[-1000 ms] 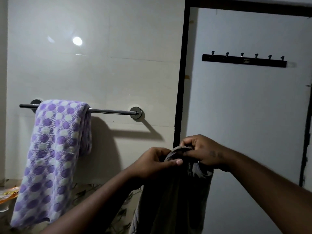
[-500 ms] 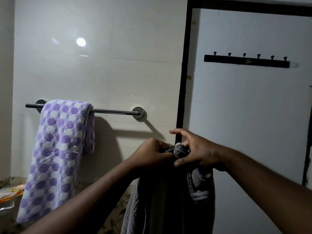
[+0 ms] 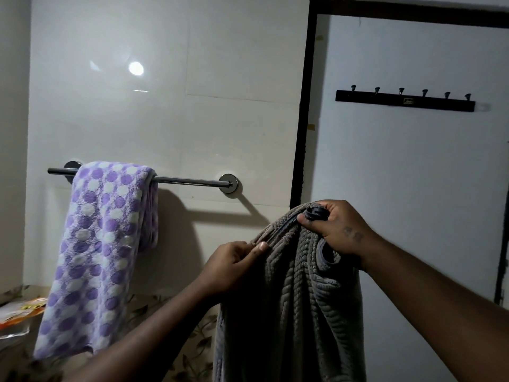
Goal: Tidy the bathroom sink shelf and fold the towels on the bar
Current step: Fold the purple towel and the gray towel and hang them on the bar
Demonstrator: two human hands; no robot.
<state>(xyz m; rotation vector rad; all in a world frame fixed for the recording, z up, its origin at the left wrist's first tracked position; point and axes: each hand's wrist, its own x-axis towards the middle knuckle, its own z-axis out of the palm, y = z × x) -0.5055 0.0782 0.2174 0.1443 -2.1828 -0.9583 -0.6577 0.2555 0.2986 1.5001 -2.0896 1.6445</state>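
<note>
A grey ribbed towel [image 3: 292, 312] hangs in front of me, below and right of the chrome towel bar [image 3: 190, 181]. My right hand [image 3: 334, 228] grips its bunched top corner. My left hand [image 3: 234, 267] pinches the towel's upper edge a little lower and to the left, so the edge runs taut between the two hands. A purple and white dotted towel [image 3: 96, 255] is draped over the left half of the bar and hangs down folded. The right half of the bar is bare.
A white door [image 3: 413, 188] in a dark frame fills the right side, with a black hook rack [image 3: 405, 100] on it. At the lower left a ledge holds an orange and white packet [image 3: 19, 312]. The wall behind the bar is tiled.
My hands have drawn apart along the grey towel's top edge: the left slid down and left, the right rose slightly. More of the towel is spread out.
</note>
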